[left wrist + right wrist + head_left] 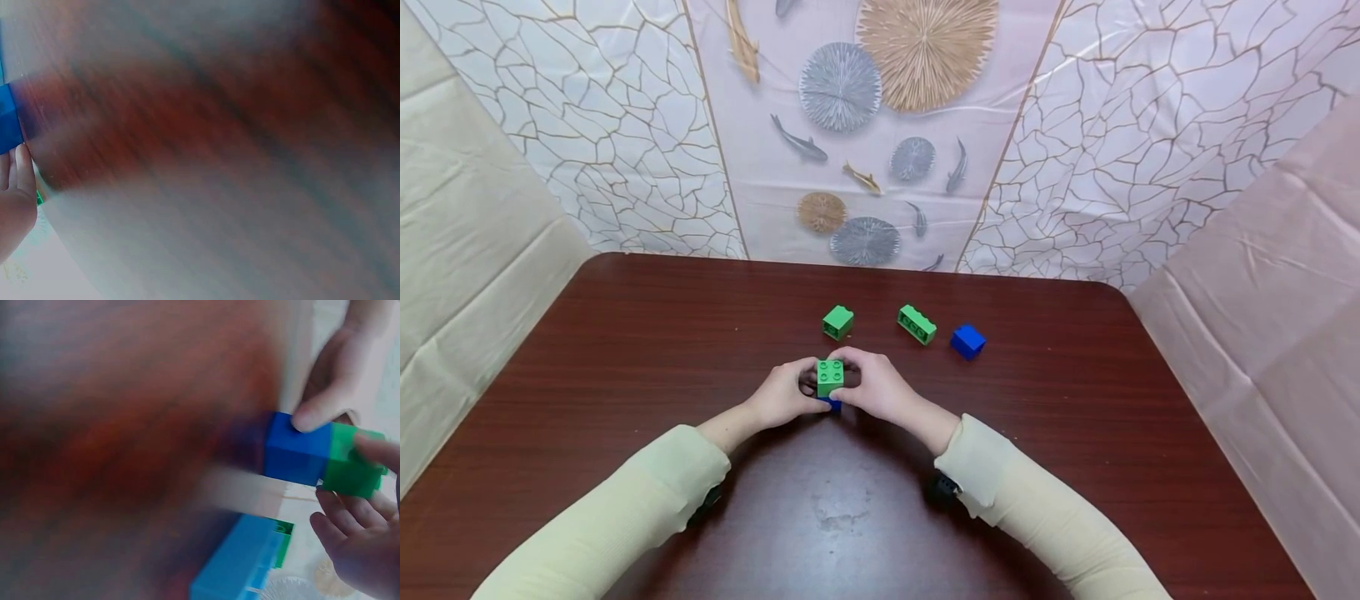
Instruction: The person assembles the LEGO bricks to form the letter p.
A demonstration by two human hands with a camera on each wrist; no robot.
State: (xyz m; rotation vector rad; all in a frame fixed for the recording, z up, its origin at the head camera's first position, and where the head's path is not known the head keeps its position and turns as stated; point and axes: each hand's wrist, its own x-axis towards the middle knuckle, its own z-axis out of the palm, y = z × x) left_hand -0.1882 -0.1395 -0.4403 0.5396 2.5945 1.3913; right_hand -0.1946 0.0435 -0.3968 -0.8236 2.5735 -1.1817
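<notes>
A green brick (831, 377) with studs on top sits on a blue brick (832, 404), both between the two hands near the middle of the table. The left hand (784, 393) grips the blue brick from the left, its thumb against the near side. From the right, the right hand (880, 387) pinches the green brick between thumb and fingers. The right wrist view shows the blue brick (297, 450) and green brick (350, 461) joined end to end. In the left wrist view, the fingers of the left hand (15, 206) touch the blue brick (9, 119) at the edge.
Beyond the hands lie a smaller green brick (838, 322), a long green brick (917, 324) and another blue brick (967, 342) on the dark wooden table (625, 358). Patterned cloth (647, 125) hangs behind the table's far edge.
</notes>
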